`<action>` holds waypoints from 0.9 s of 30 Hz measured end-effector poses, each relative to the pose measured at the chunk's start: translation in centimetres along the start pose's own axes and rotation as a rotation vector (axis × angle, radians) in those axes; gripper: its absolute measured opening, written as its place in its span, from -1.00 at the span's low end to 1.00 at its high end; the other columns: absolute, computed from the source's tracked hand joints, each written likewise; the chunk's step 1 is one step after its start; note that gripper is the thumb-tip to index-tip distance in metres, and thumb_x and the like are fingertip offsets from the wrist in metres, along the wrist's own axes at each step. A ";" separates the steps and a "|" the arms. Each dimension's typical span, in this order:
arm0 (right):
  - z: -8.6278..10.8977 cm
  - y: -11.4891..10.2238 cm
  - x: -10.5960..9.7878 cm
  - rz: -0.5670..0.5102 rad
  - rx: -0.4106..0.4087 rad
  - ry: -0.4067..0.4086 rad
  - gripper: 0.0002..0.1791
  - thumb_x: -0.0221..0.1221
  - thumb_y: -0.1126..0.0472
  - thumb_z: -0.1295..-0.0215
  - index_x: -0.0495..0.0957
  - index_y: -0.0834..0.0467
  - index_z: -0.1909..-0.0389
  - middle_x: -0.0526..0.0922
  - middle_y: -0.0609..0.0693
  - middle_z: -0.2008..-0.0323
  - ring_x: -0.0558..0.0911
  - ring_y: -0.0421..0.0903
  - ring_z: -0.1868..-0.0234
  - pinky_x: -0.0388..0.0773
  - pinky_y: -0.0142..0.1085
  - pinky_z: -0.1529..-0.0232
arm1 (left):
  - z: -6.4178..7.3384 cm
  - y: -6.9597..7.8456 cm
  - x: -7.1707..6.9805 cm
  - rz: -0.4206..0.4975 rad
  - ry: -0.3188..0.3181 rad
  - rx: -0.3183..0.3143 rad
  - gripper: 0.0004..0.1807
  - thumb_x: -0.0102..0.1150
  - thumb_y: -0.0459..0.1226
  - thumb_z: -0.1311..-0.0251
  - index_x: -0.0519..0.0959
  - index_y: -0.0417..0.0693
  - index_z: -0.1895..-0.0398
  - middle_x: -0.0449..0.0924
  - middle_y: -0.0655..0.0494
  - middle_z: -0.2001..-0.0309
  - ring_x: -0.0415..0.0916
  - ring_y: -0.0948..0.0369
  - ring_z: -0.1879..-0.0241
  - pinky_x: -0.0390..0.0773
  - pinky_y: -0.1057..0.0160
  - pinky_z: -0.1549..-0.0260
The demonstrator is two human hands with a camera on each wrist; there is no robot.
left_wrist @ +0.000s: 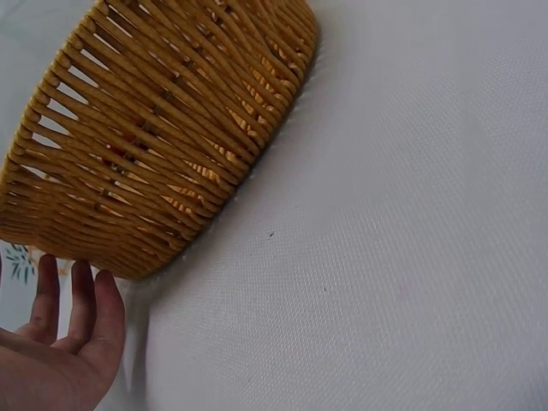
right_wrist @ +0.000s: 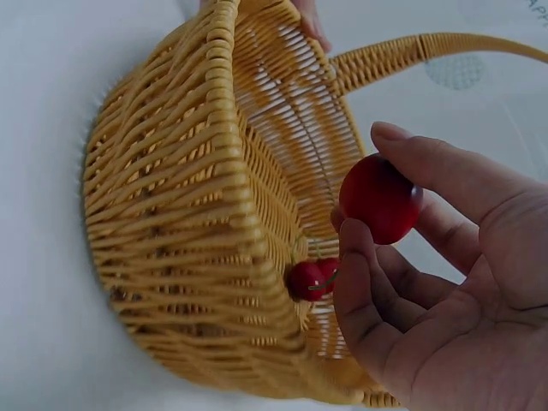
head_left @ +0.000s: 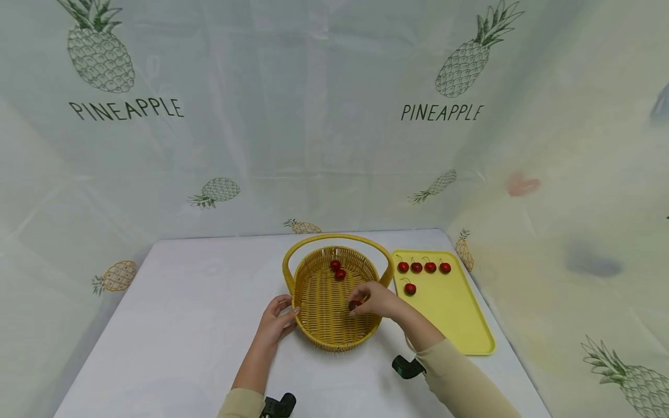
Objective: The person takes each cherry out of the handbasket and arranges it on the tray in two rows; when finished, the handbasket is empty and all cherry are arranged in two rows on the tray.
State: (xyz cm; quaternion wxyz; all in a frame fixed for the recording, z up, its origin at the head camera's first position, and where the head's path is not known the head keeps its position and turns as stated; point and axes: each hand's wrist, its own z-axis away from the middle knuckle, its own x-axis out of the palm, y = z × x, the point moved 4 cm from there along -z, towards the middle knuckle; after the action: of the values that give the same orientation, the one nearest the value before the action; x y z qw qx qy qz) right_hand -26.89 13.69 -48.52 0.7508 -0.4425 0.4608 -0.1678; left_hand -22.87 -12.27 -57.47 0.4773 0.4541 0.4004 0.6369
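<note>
A round yellow wicker basket point(head_left: 319, 325) with an arched handle stands on the table. My left hand point(head_left: 274, 322) holds its left rim, thumb at the edge; in the left wrist view the fingers point(left_wrist: 107, 317) reach up to the woven outer wall. Over the basket's right part, my right hand point(head_left: 377, 299) pinches a dark red cherry point(right_wrist: 382, 199) between thumb and fingertips. Two more cherries point(head_left: 340, 274) lie inside toward the far side, seen past the rim in the right wrist view with green stems.
To the basket's right lies a yellow tray point(head_left: 449, 319) with several cherries point(head_left: 430, 267) in a row at its far end and one cherry point(head_left: 410, 289) below them. The white table point(head_left: 198, 325) meets a pineapple-printed curtain point(head_left: 313, 145) behind.
</note>
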 end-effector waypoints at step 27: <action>5.6 1.9 -4.5 -0.079 0.007 0.135 -0.80 0.39 0.28 -0.14 0.60 0.28 0.29 0.59 0.04 0.31 0.54 -0.01 0.29 0.51 -0.25 0.33 | 0.2 0.1 0.1 -0.030 -0.004 -0.013 -0.59 0.21 -0.42 -0.26 0.36 -0.23 -0.15 0.33 -0.23 -0.25 0.51 -0.04 -0.01 0.55 0.02 0.13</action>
State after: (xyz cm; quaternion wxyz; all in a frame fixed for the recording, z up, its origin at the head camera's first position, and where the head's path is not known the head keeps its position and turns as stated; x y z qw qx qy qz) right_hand -24.86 20.59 -46.61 0.7123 -0.4455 0.4920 -0.2282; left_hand -22.73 -12.17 -57.30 0.4906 0.4463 0.4018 0.6314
